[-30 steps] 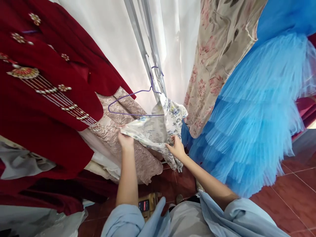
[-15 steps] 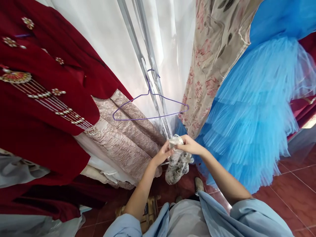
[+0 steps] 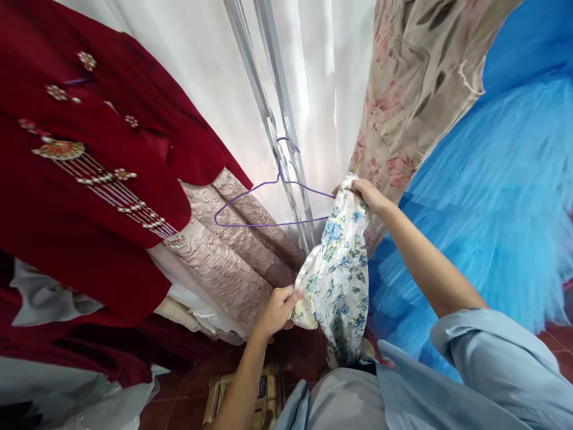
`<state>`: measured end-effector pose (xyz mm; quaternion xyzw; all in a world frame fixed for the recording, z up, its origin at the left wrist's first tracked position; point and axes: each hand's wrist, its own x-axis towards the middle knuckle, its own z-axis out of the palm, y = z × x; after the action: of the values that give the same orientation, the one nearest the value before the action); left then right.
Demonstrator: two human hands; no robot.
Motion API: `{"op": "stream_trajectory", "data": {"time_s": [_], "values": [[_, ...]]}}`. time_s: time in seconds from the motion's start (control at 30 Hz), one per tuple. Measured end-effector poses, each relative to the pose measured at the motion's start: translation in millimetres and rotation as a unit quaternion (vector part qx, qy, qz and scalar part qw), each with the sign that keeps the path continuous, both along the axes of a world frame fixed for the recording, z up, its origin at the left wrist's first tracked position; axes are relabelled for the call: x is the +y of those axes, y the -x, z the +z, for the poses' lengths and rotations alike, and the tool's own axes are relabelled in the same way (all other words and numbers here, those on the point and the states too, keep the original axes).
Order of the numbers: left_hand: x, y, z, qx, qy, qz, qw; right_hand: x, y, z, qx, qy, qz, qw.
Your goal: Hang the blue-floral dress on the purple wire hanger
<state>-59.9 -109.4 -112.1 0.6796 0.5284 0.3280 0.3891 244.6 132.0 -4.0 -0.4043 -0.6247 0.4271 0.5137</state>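
A white floral cloth garment (image 3: 342, 269) with blue and yellow flowers hangs stretched between my two hands. My left hand (image 3: 278, 309) pinches its lower left edge. Higher up, my right hand (image 3: 364, 194) grips the top corner, at the right end of a purple wire hanger (image 3: 268, 224). The hanger hangs from a metal rail (image 3: 255, 71), and the cloth covers its right tip. Whether the cloth is hooked on that tip or only in front of it, I cannot tell.
On the left hang a dark red beaded garment (image 3: 107, 131) and a pink brocade skirt (image 3: 224, 251). A beige floral garment (image 3: 398, 119) and a blue tulle dress (image 3: 483, 227) are on the right. White curtain (image 3: 188, 60) forms the back. A wooden stool (image 3: 268, 394) stands below.
The bunched cloth has been spread out. My right hand has risen with its top to the hanger's right end, while my left hand has moved lower and left with another edge.
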Motion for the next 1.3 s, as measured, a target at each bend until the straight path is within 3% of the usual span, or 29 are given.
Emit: {"op": "stream_trajectory", "data": {"time_s": [0.13, 0.27, 0.37, 0.47, 0.57, 0.7, 0.8, 0.87, 0.93, 1.03, 1.13, 1.2, 1.23, 1.3], "values": [[-0.4, 31.4, 17.2, 0.015, -0.042, 0.082, 0.996, 5.7, 21.5, 11.9, -0.003, 0.046, 0.051, 0.998], [12.7, 94.9, 47.4, 0.077, -0.093, 0.154, 0.981, -0.4, 16.0, 10.3, -0.016, 0.07, 0.134, 0.988], [43.9, 142.1, 76.4, 0.088, -0.133, 0.183, 0.97, -5.3, 12.3, 8.8, -0.012, 0.042, 0.164, 0.986], [98.2, 169.8, 109.1, 0.061, -0.182, 0.254, 0.948, -10.5, 15.3, 10.1, -0.018, 0.009, 0.169, 0.985], [160.5, 167.1, 143.9, 0.04, -0.228, 0.29, 0.929, -13.1, 20.0, 11.1, -0.015, 0.022, 0.152, 0.988], [211.2, 125.7, 173.5, 0.006, -0.305, 0.245, 0.92, -11.3, 21.2, 6.4, 0.021, 0.138, 0.119, 0.983], [206.0, 92.2, 168.3, 0.017, -0.31, 0.225, 0.923, -11.3, 20.9, -2.8, 0.013, 0.157, 0.058, 0.986], [187.2, 77.2, 155.4, 0.028, -0.31, 0.227, 0.923, -13.2, 22.2, -9.9, -0.008, 0.076, -0.039, 0.996], [165.7, 68.4, 142.4, 0.069, -0.341, 0.209, 0.914, -15.7, 24.7, -13.9, -0.034, -0.021, -0.142, 0.989], [145.3, 64.1, 134.9, 0.154, -0.394, 0.178, 0.888, -18.8, 29.8, -4.1, -0.054, -0.075, -0.204, 0.974], [145.4, 71.0, 139.9, 0.173, -0.406, 0.204, 0.874, -25.0, 36.9, 27.0, -0.06, -0.09, -0.201, 0.974], [152.0, 81.9, 139.9, 0.178, -0.401, 0.227, 0.87, -38.2, 44.1, 51.2, -0.082, -0.096, -0.153, 0.98], [155.6, 88.2, 136.6, 0.179, -0.397, 0.238, 0.868, -49.4, 48.6, 61.4, -0.095, -0.089, -0.097, 0.987], [161.2, 98.9, 122.2, 0.17, -0.39, 0.257, 0.868, -81.2, 58.8, 73.6, -0.117, -0.057, 0.084, 0.988]]}}
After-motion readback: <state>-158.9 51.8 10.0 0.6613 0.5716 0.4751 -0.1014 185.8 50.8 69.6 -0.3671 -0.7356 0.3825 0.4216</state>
